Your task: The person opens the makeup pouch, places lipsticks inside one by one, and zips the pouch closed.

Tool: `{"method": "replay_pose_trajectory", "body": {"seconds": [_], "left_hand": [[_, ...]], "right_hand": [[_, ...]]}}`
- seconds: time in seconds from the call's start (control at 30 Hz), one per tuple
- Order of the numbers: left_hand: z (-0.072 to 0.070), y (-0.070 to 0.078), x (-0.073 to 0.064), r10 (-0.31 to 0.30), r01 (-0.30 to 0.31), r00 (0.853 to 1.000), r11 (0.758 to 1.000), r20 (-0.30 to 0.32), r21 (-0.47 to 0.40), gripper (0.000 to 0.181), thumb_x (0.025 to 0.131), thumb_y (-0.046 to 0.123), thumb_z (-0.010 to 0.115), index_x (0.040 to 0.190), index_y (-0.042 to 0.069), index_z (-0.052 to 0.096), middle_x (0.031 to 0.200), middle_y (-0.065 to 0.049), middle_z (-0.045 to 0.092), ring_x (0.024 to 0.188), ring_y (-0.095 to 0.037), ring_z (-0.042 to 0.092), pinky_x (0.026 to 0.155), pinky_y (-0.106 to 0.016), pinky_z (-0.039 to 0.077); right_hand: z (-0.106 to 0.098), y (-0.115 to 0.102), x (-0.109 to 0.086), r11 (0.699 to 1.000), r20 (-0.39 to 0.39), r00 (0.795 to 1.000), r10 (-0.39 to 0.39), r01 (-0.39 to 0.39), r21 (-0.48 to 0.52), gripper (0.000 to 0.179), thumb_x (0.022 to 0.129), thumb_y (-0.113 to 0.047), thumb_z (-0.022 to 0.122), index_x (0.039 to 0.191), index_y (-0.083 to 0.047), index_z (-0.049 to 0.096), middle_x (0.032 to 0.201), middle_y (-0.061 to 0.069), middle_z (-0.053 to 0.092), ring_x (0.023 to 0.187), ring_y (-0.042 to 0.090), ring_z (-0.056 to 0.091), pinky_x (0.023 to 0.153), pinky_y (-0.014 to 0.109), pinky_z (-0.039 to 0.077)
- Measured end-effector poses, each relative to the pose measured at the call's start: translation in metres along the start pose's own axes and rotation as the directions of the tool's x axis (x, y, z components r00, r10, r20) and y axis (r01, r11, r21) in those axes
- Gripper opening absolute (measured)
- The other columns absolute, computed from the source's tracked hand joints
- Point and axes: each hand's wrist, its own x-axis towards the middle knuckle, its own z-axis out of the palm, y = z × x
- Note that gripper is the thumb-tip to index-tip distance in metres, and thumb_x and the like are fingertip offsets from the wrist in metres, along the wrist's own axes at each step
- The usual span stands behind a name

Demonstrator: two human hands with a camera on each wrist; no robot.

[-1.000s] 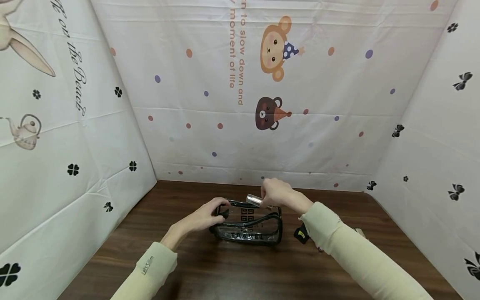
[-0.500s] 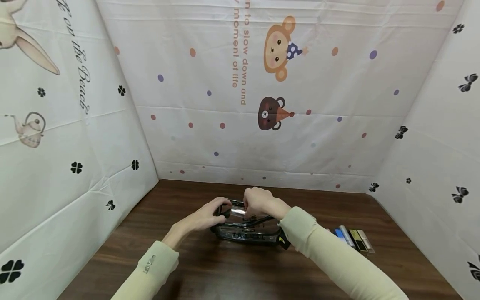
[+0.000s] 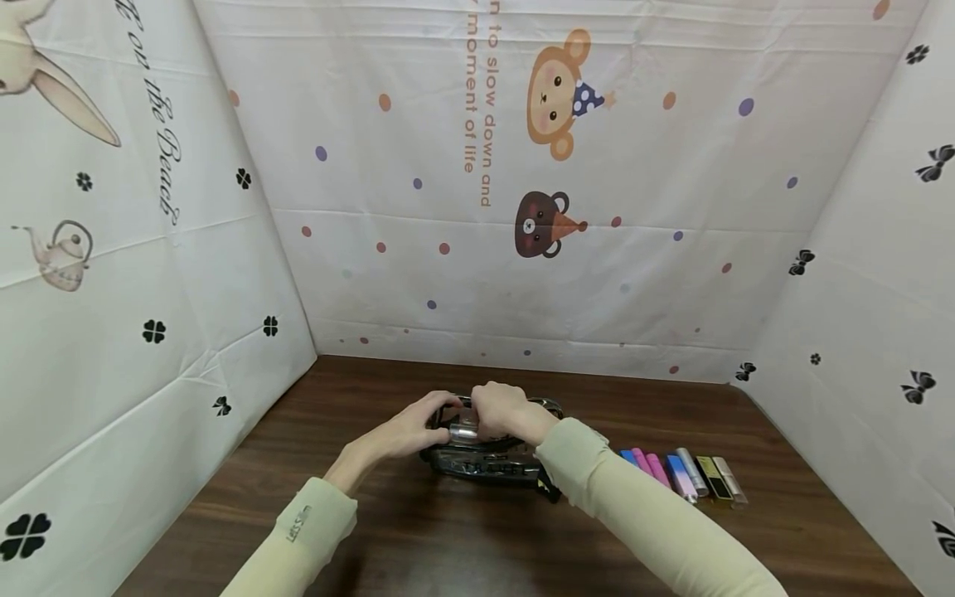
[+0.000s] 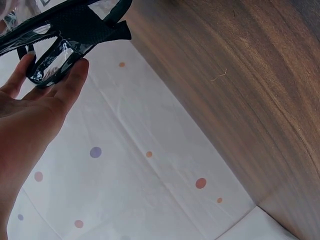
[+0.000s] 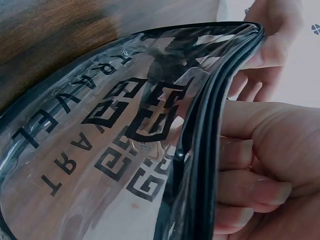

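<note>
A clear plastic travel pouch (image 3: 477, 468) with black trim and black lettering sits on the table, its top gaping. My left hand (image 3: 406, 427) grips the pouch's left end, thumb and fingers on its rim; the left wrist view shows fingers against the black end tab (image 4: 82, 25). My right hand (image 3: 501, 412) holds a silver tube (image 3: 464, 432) at the pouch opening, the tube pointing left toward the left thumb. In the right wrist view, curled right-hand fingers (image 5: 270, 192) lie by the black zipper edge (image 5: 202, 130); the tube cannot be made out there.
To the right lie several small sticks in a row: blue ones, pink tubes (image 3: 651, 466), a silver tube (image 3: 691, 471), a black-and-gold stick (image 3: 714, 478) and a pale one (image 3: 731, 480). A small black item with a yellow mark (image 3: 548, 485) shows below the right cuff. Printed cloth walls (image 3: 388, 290) enclose the table.
My right hand has come left and down, bringing the silver tube from above the pouch to its opening. The row of sticks is now uncovered. The left hand keeps its place.
</note>
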Motion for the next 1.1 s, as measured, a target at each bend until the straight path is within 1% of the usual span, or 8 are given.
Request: {"method": "replay_pose_trajectory", "body": {"seconds": [0.3,0.43,0.57,0.7,0.8,0.9,0.97,1.1], "left_hand": [[0.000,0.001,0.001,-0.003,0.003,1.000,1.000,0.012,0.002,0.053,0.087,0.021,0.053,0.140,0.013,0.045,0.143,-0.007,0.044,0.127,-0.026,0.047,0.098,-0.046,0.044],[-0.001,0.003,0.001,-0.023,0.023,0.999,1.000,0.024,-0.008,0.052,0.090,0.018,0.053,0.140,0.014,0.044,0.145,-0.008,0.042,0.131,-0.028,0.045,0.099,-0.048,0.044],[-0.002,0.004,0.001,-0.045,0.045,0.999,0.999,0.028,-0.013,0.050,0.091,0.018,0.053,0.140,0.017,0.044,0.146,-0.006,0.041,0.133,-0.029,0.044,0.100,-0.048,0.043],[-0.001,0.004,0.001,-0.048,0.048,0.999,0.999,0.022,-0.008,0.050,0.090,0.019,0.054,0.139,0.018,0.045,0.145,-0.005,0.042,0.132,-0.029,0.045,0.101,-0.048,0.043],[-0.001,0.003,0.001,-0.040,0.040,0.999,0.999,0.016,-0.005,0.050,0.090,0.019,0.054,0.139,0.017,0.044,0.146,-0.006,0.041,0.133,-0.030,0.044,0.100,-0.050,0.042],[-0.001,0.003,-0.001,-0.036,0.036,0.999,0.999,0.011,-0.013,0.050,0.091,0.018,0.054,0.140,0.017,0.044,0.147,-0.007,0.041,0.133,-0.031,0.044,0.100,-0.051,0.042],[-0.001,0.003,-0.002,-0.036,0.036,0.999,0.999,0.008,-0.021,0.050,0.091,0.018,0.054,0.139,0.017,0.045,0.147,-0.007,0.041,0.133,-0.031,0.043,0.100,-0.051,0.042],[0.000,0.003,-0.003,-0.033,0.033,0.999,0.999,0.003,-0.025,0.049,0.091,0.017,0.054,0.139,0.018,0.045,0.146,-0.006,0.042,0.131,-0.027,0.045,0.100,-0.050,0.042]], "right_hand": [[0.004,0.000,0.004,1.000,-0.003,1.000,0.013,-0.013,-0.015,0.015,0.079,-0.023,0.078,0.070,-0.020,0.066,0.067,-0.006,0.062,0.060,0.011,0.056,0.057,0.030,0.046],[-0.001,0.005,-0.001,0.998,-0.013,1.000,-0.018,0.018,0.055,0.008,0.079,-0.024,0.079,0.079,-0.018,0.073,0.075,-0.005,0.068,0.064,0.011,0.059,0.059,0.030,0.049],[-0.011,0.018,-0.010,0.988,-0.071,0.997,-0.039,0.049,0.144,0.015,0.083,-0.028,0.075,0.079,-0.013,0.075,0.069,-0.001,0.067,0.056,0.011,0.052,0.051,0.027,0.041],[-0.020,0.042,-0.023,0.984,-0.179,0.984,-0.005,0.037,0.176,0.024,0.090,-0.030,0.066,0.076,-0.011,0.072,0.059,0.000,0.061,0.048,0.011,0.044,0.046,0.024,0.033],[-0.021,0.068,-0.033,0.985,-0.266,0.963,0.040,0.007,0.172,0.023,0.093,-0.026,0.061,0.077,-0.011,0.068,0.057,-0.003,0.056,0.046,0.010,0.042,0.045,0.023,0.031],[-0.015,0.097,-0.041,0.986,-0.301,0.949,0.094,-0.048,0.157,0.023,0.095,-0.021,0.056,0.076,-0.010,0.063,0.055,-0.003,0.050,0.045,0.010,0.038,0.044,0.023,0.029],[-0.009,0.118,-0.047,0.986,-0.283,0.949,0.137,-0.104,0.129,0.023,0.094,-0.019,0.055,0.073,-0.010,0.061,0.055,-0.001,0.049,0.047,0.011,0.038,0.045,0.025,0.029],[0.005,0.151,-0.062,0.970,-0.165,0.956,0.242,-0.234,0.067,0.017,0.089,-0.021,0.063,0.086,-0.004,0.064,0.074,0.006,0.062,0.062,0.017,0.055,0.052,0.034,0.043]]}}
